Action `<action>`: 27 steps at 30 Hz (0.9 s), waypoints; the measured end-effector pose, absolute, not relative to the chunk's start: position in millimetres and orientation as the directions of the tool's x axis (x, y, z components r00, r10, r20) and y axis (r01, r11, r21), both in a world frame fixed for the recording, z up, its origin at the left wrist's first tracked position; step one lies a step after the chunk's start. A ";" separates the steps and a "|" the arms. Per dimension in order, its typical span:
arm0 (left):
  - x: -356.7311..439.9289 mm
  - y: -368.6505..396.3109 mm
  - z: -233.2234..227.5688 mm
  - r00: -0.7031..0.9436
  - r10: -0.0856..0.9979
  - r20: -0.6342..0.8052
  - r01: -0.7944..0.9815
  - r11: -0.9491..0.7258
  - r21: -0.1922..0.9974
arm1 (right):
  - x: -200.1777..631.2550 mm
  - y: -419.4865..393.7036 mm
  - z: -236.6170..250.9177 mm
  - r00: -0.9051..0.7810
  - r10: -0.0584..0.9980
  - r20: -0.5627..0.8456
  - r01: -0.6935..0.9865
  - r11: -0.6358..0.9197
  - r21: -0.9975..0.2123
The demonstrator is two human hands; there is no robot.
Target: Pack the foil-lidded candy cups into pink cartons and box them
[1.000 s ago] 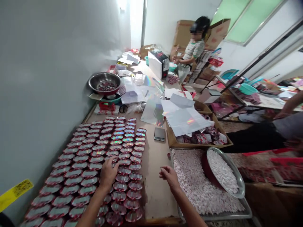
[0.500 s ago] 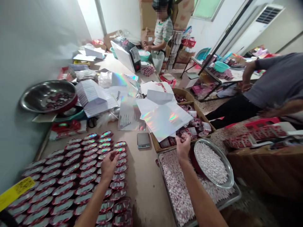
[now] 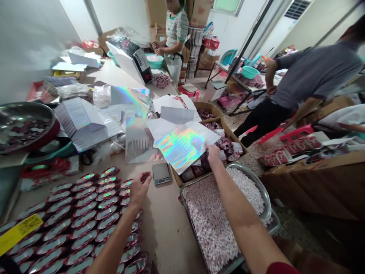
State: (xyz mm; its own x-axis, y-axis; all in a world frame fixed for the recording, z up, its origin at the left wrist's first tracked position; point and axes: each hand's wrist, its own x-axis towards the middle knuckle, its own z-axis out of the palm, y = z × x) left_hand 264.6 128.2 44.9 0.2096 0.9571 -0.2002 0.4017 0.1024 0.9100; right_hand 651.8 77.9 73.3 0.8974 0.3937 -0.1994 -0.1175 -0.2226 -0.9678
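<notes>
the table is the biggest thing here, and a bare strip of it shows in the middle. on its left side there are many rows of dark red packs with pale oval tops. on its right side stands an open carton with red and white packets inside. closer to the person than the carton is a metal tray full of small whitish pieces, and a metal bowl with similar pieces sits at its right part.

the shiny sheet lies on top of the carton, among other papers, and covers a part of the opening. its long axis seems to run slantwise, from near left to far right. from the left hand it lies forward and to the right, apart from it. the right hand is clearly nearer: its fingertips are at the right edge of the sheet, which lies mostly to their left. whether they pinch it, i cannot tell.

the two hands are well apart from each other. the left one seems empty, its fingers loosely bent, just beside the small scale.
</notes>
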 end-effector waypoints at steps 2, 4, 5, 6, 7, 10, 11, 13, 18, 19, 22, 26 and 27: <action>265.1 136.1 54.8 0.206 0.964 -0.171 0.398 0.077 0.914 | 651.9 71.9 86.2 0.875 0.423 -0.238 -0.176 -0.180 -0.968; 271.8 147.1 70.9 0.215 0.969 -0.122 0.388 0.030 0.921 | 649.2 57.6 102.1 0.845 0.456 -0.278 -0.246 -0.128 -0.961; 278.2 153.7 80.7 0.221 0.972 -0.085 0.379 -0.005 0.925 | 646.6 47.8 110.9 0.818 0.491 -0.298 -0.291 -0.093 -0.952; 286.8 160.7 90.8 0.226 0.973 -0.041 0.366 -0.046 0.930 | 643.2 36.9 120.2 0.782 0.536 -0.318 -0.342 -0.056 -0.938; 297.3 167.6 100.6 0.229 0.973 0.007 0.342 -0.087 0.936 | 638.9 25.4 129.8 0.737 0.588 -0.333 -0.396 -0.025 -0.918; 334.8 183.2 120.5 0.283 0.959 0.022 0.192 -0.079 0.978 | 621.7 -4.5 157.6 0.589 0.725 -0.359 -0.495 -0.027 -0.868; 346.7 185.1 122.7 0.327 0.944 -0.030 0.125 -0.012 0.992 | 615.3 -11.5 165.4 0.544 0.752 -0.372 -0.509 -0.057 -0.859; 364.8 183.0 120.3 0.434 0.887 -0.156 0.017 0.165 0.986 | 603.3 -20.6 176.6 0.464 0.787 -0.406 -0.527 -0.123 -0.841; 365.9 156.8 96.9 0.545 0.817 -0.187 -0.133 0.304 0.943 | 584.7 -29.8 178.4 0.391 0.807 -0.442 -0.525 -0.199 -0.828; 360.5 150.9 93.1 0.530 0.829 -0.178 -0.155 0.301 0.941 | 582.4 -31.4 175.6 0.403 0.807 -0.432 -0.511 -0.194 -0.838; 340.0 134.3 86.9 0.512 0.827 -0.233 -0.190 0.373 0.908 | 574.6 -35.6 165.2 0.505 0.779 -0.371 -0.421 -0.153 -0.894; 304.4 112.7 84.5 0.471 0.807 -0.355 -0.148 0.469 0.871 | 558.7 -37.0 153.7 0.629 0.755 -0.184 -0.180 -0.088 -0.980; 294.0 107.8 83.6 0.436 0.822 -0.366 -0.137 0.463 0.876 | 554.3 -36.8 151.8 0.599 0.786 -0.152 -0.135 -0.088 -0.987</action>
State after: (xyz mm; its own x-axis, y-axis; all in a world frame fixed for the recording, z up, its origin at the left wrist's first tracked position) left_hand 294.0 107.8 83.6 0.4358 0.8222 -0.3661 -0.1374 0.4627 0.8758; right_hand 554.3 -36.8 151.8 0.5993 0.7860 -0.1520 -0.1350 -0.0880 -0.9869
